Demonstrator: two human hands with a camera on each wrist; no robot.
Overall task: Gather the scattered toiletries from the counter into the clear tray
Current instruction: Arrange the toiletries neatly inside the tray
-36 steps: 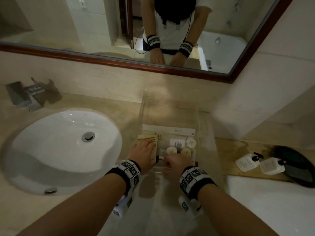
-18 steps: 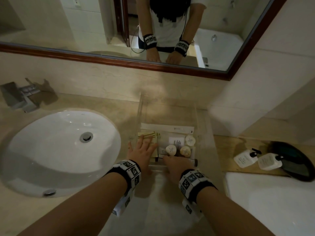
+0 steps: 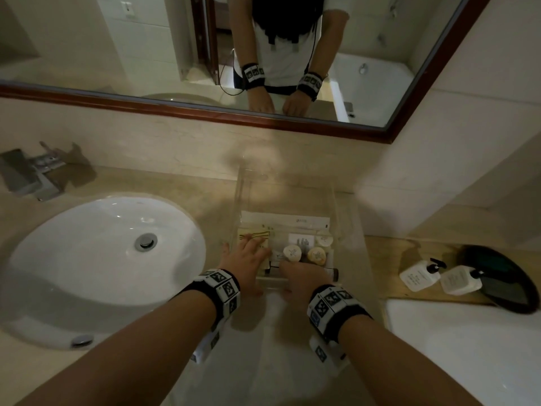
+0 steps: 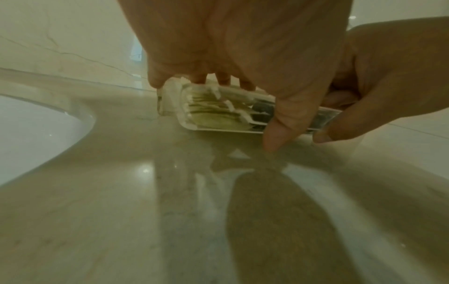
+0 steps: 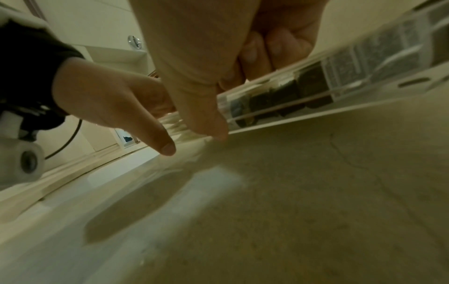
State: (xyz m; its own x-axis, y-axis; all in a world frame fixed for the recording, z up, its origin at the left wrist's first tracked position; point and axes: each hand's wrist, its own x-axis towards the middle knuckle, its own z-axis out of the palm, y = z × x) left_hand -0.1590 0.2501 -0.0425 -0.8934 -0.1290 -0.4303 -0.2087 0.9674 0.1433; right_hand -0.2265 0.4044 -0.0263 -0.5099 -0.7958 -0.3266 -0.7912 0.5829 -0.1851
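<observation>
- A bathroom, likely in a hotel.
- A white oval sink [image 3: 108, 253] is sunk into a beige stone counter [image 3: 175, 361], with a metal tap [image 3: 32, 174] behind it.
- A wide mirror [image 3: 117, 45] in a dark wood frame hangs above; it reflects a white bathtub [image 3: 377, 83].
- Two small pump bottles [image 3: 439, 278] lie on a wooden board at the right.
- Small toiletries sit in a clear tray [image 3: 336, 197].

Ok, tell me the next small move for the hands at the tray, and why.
Probably let go and draw both hands back. The left hand lies flat, fingers straight, on the packets in the clear tray; the right hand curls over its near wall. Small bottles and sachets already sit inside. Only two pump bottles remain out, on a wooden board, perhaps not strays.
</observation>
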